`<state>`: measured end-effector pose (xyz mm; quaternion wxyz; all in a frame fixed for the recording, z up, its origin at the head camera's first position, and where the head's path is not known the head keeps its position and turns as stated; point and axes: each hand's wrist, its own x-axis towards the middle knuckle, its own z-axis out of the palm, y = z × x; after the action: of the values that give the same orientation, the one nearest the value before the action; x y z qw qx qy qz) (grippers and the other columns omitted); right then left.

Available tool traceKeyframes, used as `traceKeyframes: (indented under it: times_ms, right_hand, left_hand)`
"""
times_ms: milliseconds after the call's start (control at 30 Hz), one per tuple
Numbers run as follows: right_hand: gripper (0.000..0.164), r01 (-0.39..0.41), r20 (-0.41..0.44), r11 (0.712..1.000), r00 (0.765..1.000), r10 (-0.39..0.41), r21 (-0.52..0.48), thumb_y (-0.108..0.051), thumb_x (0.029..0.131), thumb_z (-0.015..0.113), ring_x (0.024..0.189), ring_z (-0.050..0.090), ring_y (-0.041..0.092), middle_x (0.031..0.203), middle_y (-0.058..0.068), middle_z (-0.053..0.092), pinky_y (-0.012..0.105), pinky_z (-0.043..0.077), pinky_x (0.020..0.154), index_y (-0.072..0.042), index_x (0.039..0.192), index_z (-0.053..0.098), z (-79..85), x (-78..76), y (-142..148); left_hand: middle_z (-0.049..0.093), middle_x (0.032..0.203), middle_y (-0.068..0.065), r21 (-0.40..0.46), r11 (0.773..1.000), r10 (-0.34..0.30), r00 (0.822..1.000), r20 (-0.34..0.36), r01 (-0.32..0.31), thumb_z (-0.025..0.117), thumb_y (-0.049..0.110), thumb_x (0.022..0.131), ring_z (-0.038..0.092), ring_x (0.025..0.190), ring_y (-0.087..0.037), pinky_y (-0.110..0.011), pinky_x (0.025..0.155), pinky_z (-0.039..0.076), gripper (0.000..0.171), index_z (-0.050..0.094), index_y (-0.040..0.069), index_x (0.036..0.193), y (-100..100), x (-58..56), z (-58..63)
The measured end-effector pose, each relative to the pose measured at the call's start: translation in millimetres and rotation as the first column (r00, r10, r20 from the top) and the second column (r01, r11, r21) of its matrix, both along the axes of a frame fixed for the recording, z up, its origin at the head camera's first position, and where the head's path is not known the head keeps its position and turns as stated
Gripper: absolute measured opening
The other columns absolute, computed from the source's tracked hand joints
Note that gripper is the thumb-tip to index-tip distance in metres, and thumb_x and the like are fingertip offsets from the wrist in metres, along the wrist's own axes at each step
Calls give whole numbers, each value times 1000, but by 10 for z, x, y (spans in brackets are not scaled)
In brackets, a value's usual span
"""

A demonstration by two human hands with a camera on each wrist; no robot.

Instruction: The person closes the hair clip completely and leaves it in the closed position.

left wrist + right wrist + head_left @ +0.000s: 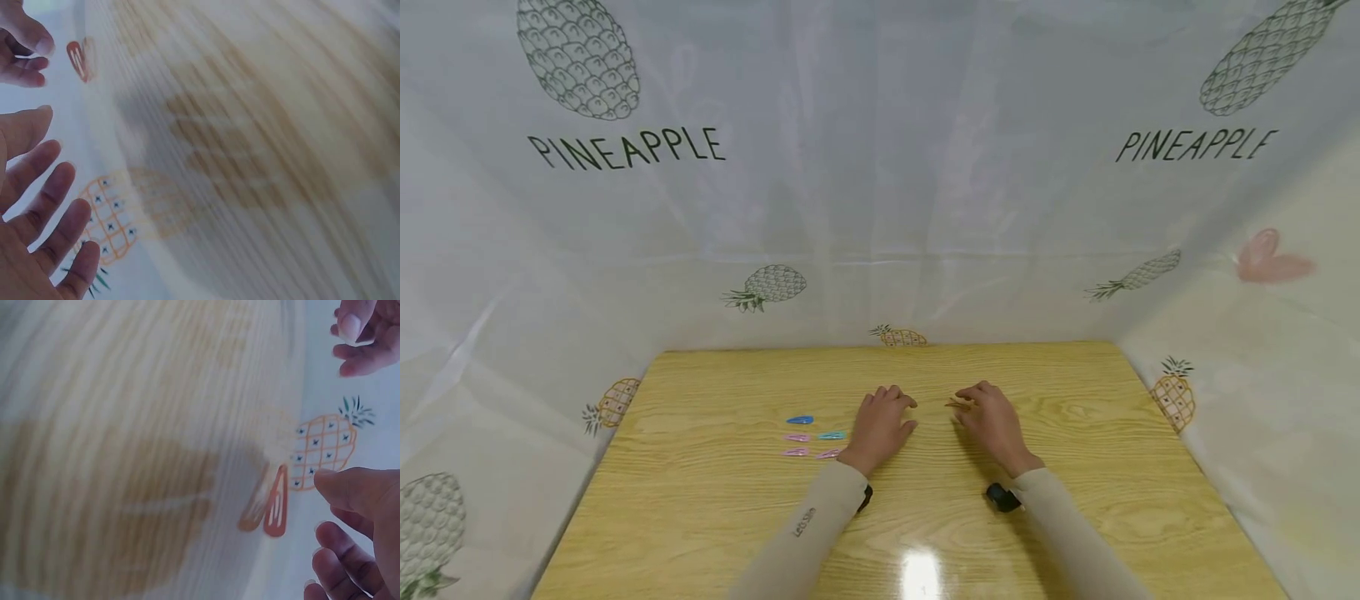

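Note:
An orange snap hair clip (957, 405) (76, 60) (276, 503) lies on the wooden table, just in front of my right hand (992, 423). In the right wrist view a gap shows between that clip and the thumb (350, 487); the fingers are loosely bent and hold nothing. My left hand (880, 427) hovers over the table to the left of the orange clip, its fingers (50, 203) spread and relaxed. Left of this hand lie a blue clip (801, 420), a teal clip (832, 436) and pink clips (797, 437), one partly beside the left wrist.
The wood-grain table (715, 500) is shiny and reflects light near its front edge. A pale curtain (880, 208) printed with pineapples hangs behind it and along both sides. Dark wrist devices (1002, 497) sit under the sleeves.

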<state>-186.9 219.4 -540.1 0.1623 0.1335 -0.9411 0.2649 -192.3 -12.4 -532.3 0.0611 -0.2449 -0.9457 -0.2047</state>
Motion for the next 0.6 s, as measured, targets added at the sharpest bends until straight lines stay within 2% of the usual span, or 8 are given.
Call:
traceKeyframes:
  times_ms: [167, 433, 600]
  right_hand:
    - [35, 22, 26, 1000, 999, -22, 6, -3, 81, 91, 96, 67, 36, 105, 16, 69, 52, 59, 79, 3, 113, 77, -26, 14, 87]
    - [32, 31, 69, 999, 997, -31, 8, -4, 85, 88, 98, 66, 38, 107, 17, 69, 53, 59, 82, 4, 114, 76, -58, 9, 173]
    - [30, 44, 83, 999, 996, -45, 13, -3, 85, 88, 97, 66, 37, 106, 17, 69, 53, 59, 83, 3, 112, 77, -78, -6, 185]
  left_hand:
    - [67, 118, -1, -15, 1000, 14, 998, 57, -13, 78, 30, 99, 61, 111, -23, -44, 99, 50, 30, 75, 17, 126, 148, 5, -6]
    - [66, 119, 0, -47, 999, 30, 999, 42, -28, 79, 31, 98, 61, 108, -20, -39, 95, 52, 33, 75, 17, 127, 331, -9, -70]
    - [65, 122, 0, -59, 998, 27, 997, 72, -23, 77, 33, 100, 60, 110, -19, -39, 97, 51, 35, 73, 17, 131, 421, -17, -81]
